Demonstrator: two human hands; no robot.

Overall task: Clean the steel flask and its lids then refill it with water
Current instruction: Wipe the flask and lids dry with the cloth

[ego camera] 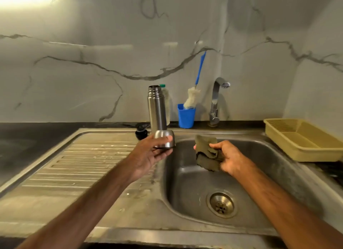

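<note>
Steel flask: the steel flask [156,107] stands upright at the back of the sink, by the corner where the draining board meets the basin. Its threaded mouth is uncovered, and its base is hidden behind the cup lid.
Steel cup lid: the steel cup lid [164,139] is held in front of the flask's foot, dome up and dark rim down, above the basin's left edge.
Black stopper lid: the black stopper lid [141,132] sits on the back rim of the sink, just left of the flask and apart from both hands.
Left hand: the left hand [150,152] cups the steel cup lid from below, fingers curled under it and thumb pressed on its side.
Right hand: the right hand [228,156] grips a crumpled olive scrub cloth [207,154] above the basin, well apart from the left hand.
Sink: a steel sink [104,204] with a ribbed draining board [89,161] on the left and a basin [185,183] on the right, its drain [221,204] uncovered.
Behind the flask: a plastic bottle [167,104] with a green cap, partly hidden.
Blue cup: the blue cup [186,117] stands on the dark bench [27,137] between flask and tap, with a blue-handled bottle brush [192,98] leaning in it.
Tap: the tap [216,102] rises at the back of the basin, its spout curved over.
Yellow tray: the yellow tray [304,141] lies on the bench right of the basin.
Wall: a marble-veined wall [92,63] backs the bench.
</note>
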